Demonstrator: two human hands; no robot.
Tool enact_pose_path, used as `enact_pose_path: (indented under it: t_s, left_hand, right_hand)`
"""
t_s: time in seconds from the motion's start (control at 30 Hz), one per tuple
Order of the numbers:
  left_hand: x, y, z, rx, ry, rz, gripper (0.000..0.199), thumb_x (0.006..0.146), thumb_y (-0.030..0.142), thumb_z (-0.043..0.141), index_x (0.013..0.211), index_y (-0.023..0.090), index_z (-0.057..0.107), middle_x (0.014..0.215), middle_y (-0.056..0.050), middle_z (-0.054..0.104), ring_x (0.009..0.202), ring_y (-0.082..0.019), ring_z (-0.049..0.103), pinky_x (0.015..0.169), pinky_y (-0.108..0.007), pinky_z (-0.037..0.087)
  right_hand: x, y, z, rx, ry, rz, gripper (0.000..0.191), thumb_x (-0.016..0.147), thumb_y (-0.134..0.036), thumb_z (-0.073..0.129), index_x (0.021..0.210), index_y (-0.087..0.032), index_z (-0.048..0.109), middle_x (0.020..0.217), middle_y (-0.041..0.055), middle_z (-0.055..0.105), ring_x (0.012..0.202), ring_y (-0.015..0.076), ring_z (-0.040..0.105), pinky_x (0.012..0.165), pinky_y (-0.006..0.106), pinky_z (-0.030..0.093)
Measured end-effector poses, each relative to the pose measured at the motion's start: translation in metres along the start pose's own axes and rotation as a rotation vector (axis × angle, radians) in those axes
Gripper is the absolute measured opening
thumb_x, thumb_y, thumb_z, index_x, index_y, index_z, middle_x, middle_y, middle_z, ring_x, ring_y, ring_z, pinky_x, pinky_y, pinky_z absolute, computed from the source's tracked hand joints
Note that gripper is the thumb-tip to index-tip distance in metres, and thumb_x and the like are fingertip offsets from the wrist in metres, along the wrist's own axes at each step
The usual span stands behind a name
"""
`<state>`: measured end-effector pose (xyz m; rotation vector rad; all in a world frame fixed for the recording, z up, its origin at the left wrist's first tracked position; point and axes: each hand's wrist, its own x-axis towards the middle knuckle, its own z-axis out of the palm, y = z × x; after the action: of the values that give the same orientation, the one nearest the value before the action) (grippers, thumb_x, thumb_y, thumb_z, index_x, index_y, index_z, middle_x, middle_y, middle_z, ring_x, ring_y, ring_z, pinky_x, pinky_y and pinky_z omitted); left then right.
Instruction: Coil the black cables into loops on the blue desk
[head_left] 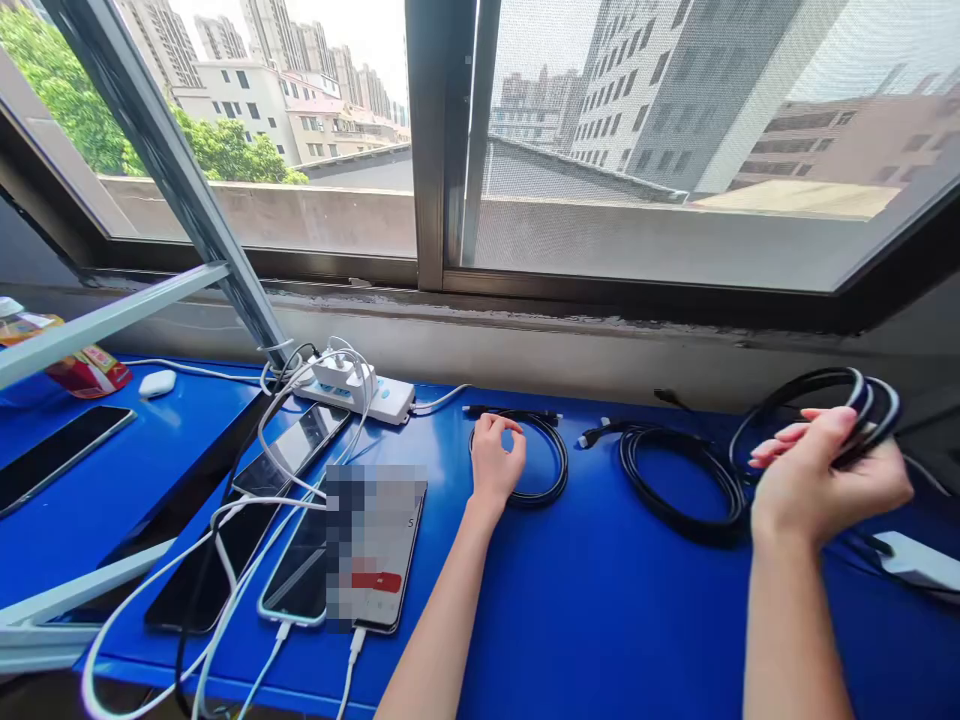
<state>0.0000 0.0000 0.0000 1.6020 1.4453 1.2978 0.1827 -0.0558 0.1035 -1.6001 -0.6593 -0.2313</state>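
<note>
My left hand (pixel 497 458) is low over the left side of a small coiled black cable (pixel 562 465) that lies flat on the blue tabletop (pixel 600 610). Its fingers are curled towards the thumb at the cable, and the hand covers part of the coil. At the right, my right hand (pixel 829 480) holds up a looped black cable (pixel 810 385), with the fingers wrapped round the loops. Between my hands lies a larger coiled black cable (pixel 679 530), its plug ends pointing left.
Several phones lie to the left, among them a lit phone (pixel 390 560) with a charging lead. Behind them sits a white power strip (pixel 390 398) with tangled white leads. A metal frame (pixel 217 220) crosses the left side. A white adapter (pixel 922 560) lies far right.
</note>
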Motion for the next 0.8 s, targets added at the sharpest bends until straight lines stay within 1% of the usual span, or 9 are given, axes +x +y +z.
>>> enact_pose_path:
  t_s: [0.07, 0.1, 0.23, 0.3, 0.37, 0.5, 0.6, 0.67, 0.8]
  left_hand:
    - [0.0, 0.0, 0.0, -0.007, 0.0, 0.006, 0.017, 0.074, 0.005, 0.05, 0.064, 0.019, 0.054, 0.077, -0.002, 0.052, 0.082, -0.016, 0.055, 0.056, -0.022, 0.044]
    - [0.0, 0.0, -0.001, -0.01, 0.0, 0.008, 0.017, 0.074, 0.006, 0.05, 0.064, 0.019, 0.054, 0.077, -0.002, 0.053, 0.083, -0.017, 0.055, 0.057, -0.022, 0.044]
    - [0.001, -0.001, -0.001, -0.014, 0.007, 0.021, 0.017, 0.075, 0.006, 0.049, 0.066, 0.019, 0.055, 0.078, -0.003, 0.054, 0.083, -0.017, 0.056, 0.068, -0.026, 0.047]
    - [0.001, -0.002, -0.001, -0.016, 0.012, 0.03, 0.016, 0.075, 0.007, 0.049, 0.066, 0.019, 0.055, 0.079, -0.002, 0.054, 0.083, -0.017, 0.056, 0.073, -0.029, 0.048]
    - [0.002, -0.003, -0.001, -0.021, 0.021, 0.039, 0.015, 0.074, 0.008, 0.049, 0.066, 0.019, 0.055, 0.079, -0.003, 0.055, 0.084, -0.018, 0.056, 0.074, -0.03, 0.048]
    - [0.001, -0.004, -0.001, -0.047, 0.052, 0.066, 0.014, 0.073, 0.007, 0.048, 0.07, 0.019, 0.056, 0.079, -0.003, 0.055, 0.082, -0.018, 0.055, 0.071, -0.03, 0.047]
    - [0.001, -0.003, -0.001, -0.073, 0.089, 0.089, 0.014, 0.072, 0.007, 0.048, 0.073, 0.018, 0.056, 0.077, -0.003, 0.055, 0.078, -0.018, 0.054, 0.074, -0.032, 0.046]
    - [0.0, -0.001, -0.002, -0.095, 0.112, 0.1, 0.014, 0.072, 0.006, 0.047, 0.073, 0.018, 0.055, 0.076, -0.003, 0.054, 0.077, -0.018, 0.053, 0.075, -0.033, 0.045]
    - [0.001, 0.0, -0.002, -0.137, 0.151, 0.093, 0.015, 0.07, 0.005, 0.046, 0.068, 0.018, 0.053, 0.073, -0.002, 0.053, 0.075, -0.017, 0.053, 0.074, -0.032, 0.045]
  right_hand:
    - [0.005, -0.015, -0.004, 0.202, -0.036, -0.003, 0.024, 0.057, -0.047, 0.045, 0.059, -0.024, 0.045, 0.04, -0.0046, 0.035, 0.029, 0.0119, 0.033, 0.031, 0.026, 0.026]
    - [0.008, -0.024, -0.006, 0.252, -0.075, -0.003, 0.024, 0.054, -0.046, 0.049, 0.06, -0.022, 0.048, 0.039, -0.0053, 0.036, 0.028, 0.0109, 0.031, 0.029, 0.025, 0.024]
    - [0.009, -0.065, -0.016, 0.445, -0.243, -0.012, 0.03, 0.05, -0.036, 0.058, 0.076, -0.019, 0.057, 0.04, -0.0075, 0.042, 0.028, 0.0102, 0.033, 0.027, 0.023, 0.026]
    - [0.002, -0.083, -0.022, 0.518, -0.299, -0.012, 0.031, 0.052, -0.034, 0.06, 0.079, -0.018, 0.059, 0.038, -0.0083, 0.04, 0.028, 0.0097, 0.031, 0.027, 0.022, 0.024]
    - [-0.009, -0.095, -0.026, 0.564, -0.373, 0.012, 0.03, 0.056, -0.036, 0.064, 0.079, -0.016, 0.064, 0.037, -0.0078, 0.039, 0.027, 0.0097, 0.032, 0.027, 0.022, 0.024]
    - [-0.033, -0.103, -0.027, 0.615, -0.495, 0.025, 0.036, 0.066, -0.047, 0.068, 0.079, -0.013, 0.069, 0.039, -0.0054, 0.039, 0.029, 0.0092, 0.034, 0.027, 0.022, 0.024]
    - [-0.043, -0.101, -0.023, 0.648, -0.605, 0.025, 0.045, 0.071, -0.057, 0.066, 0.091, -0.017, 0.07, 0.041, -0.0056, 0.039, 0.031, 0.0093, 0.035, 0.027, 0.021, 0.026]
    - [-0.045, -0.098, -0.022, 0.621, -0.687, -0.005, 0.048, 0.073, -0.061, 0.064, 0.096, -0.019, 0.07, 0.043, -0.0049, 0.043, 0.031, 0.0089, 0.037, 0.027, 0.02, 0.029]
    - [-0.047, -0.095, -0.024, 0.547, -0.787, -0.057, 0.043, 0.072, -0.057, 0.069, 0.095, -0.021, 0.072, 0.049, -0.0032, 0.05, 0.03, 0.0074, 0.04, 0.027, 0.018, 0.034]
